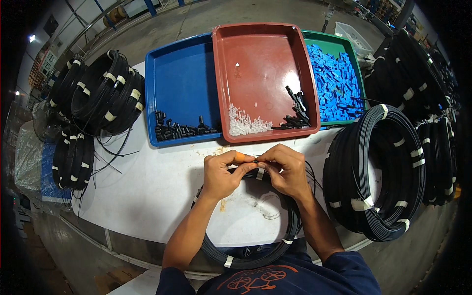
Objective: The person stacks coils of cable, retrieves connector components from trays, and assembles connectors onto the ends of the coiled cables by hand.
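My left hand (222, 173) and my right hand (286, 172) meet fingertip to fingertip over the white table. Both are closed in a pinch on a small black piece (256, 161), mostly hidden by the fingers, so I cannot tell its exact kind. Orange tape wraps my left index finger. Beneath my hands and forearms lies a coil of black cable (215, 251), bound with white tape and reaching over the table's near edge. A thin black strand (312, 172) curves out beside my right hand.
Past my hands stand a blue tray (182, 64) with black connectors, a red tray (260, 54) with clear and black pieces, and a green tray (361, 64) of blue pieces. Cable coils crowd the left (105, 93) and right (366, 172) of the white table (147, 196).
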{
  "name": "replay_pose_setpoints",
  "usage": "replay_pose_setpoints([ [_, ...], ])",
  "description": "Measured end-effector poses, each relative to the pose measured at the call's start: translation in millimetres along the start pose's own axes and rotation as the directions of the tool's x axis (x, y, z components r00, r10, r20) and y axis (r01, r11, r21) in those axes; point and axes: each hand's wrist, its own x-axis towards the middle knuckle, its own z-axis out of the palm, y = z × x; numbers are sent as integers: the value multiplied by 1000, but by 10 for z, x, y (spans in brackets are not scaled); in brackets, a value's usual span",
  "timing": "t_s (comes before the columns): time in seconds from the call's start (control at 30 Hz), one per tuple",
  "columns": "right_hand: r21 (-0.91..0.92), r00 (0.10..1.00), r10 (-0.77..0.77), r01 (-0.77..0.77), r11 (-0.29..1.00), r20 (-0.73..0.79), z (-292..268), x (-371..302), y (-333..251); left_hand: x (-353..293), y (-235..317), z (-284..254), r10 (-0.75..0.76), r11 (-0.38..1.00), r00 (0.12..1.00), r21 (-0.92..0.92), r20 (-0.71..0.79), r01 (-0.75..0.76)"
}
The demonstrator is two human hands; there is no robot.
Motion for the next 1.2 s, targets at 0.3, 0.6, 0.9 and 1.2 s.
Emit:
replay_pose_setpoints([
  [0.3, -49, 999, -16, 17, 999, 36, -60, 33, 47, 90, 79, 14, 224, 967, 973, 134, -57, -215],
  [0.6, -55, 994, -39, 45, 997, 105, -37, 40, 2, 38, 127, -97, 223, 932, 975, 296, -16, -208],
  [0.9, -29, 989, -59, 63, 998, 138, -34, 31, -5, 52, 145, -135, 283, 890, 958, 362, 42, -278],
  [1.2, 51, 976, -72, 63, 997, 207, -6, -6, 39, 102, 253, -218, 263, 866, 941, 378, 213, -328],
])
